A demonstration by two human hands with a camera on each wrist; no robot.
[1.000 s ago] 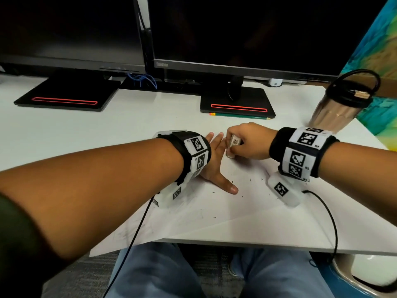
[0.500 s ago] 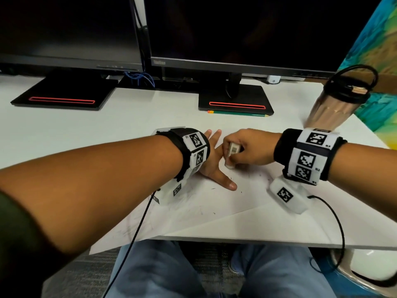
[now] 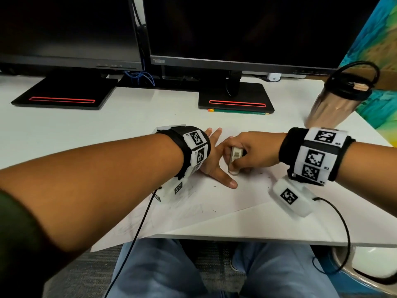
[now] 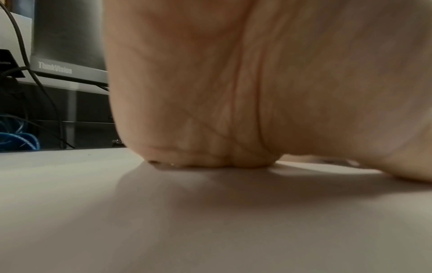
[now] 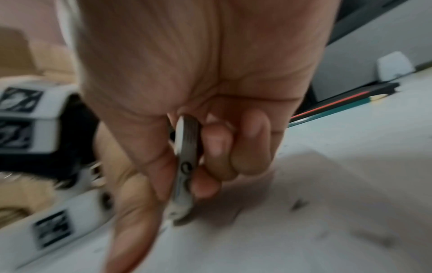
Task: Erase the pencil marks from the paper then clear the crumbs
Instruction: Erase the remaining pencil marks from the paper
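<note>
R hand [image 3: 251,151] grips small white sleeved eraser [image 3: 234,160], has slid nearer vs a sec ago; L hand [image 3: 212,162] flat, fingers spread, pinning white paper sheet [image 3: 214,203]. Dark crumbs [image 3: 266,179] remain, rubbing ongoing.

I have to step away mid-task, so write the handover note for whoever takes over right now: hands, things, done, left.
Left hand: flat, fingers spread, pressing the paper down on the desk.
Right hand: grips the eraser, its lower end on the paper beside the left thumb.
Done: partly erased; dark crumbs lie scattered around the hands.
Left: faint pencil marks remain on the near left part of the sheet; erase them, then clear the crumbs.
The pencil lies by the monitor base, unused.
</note>
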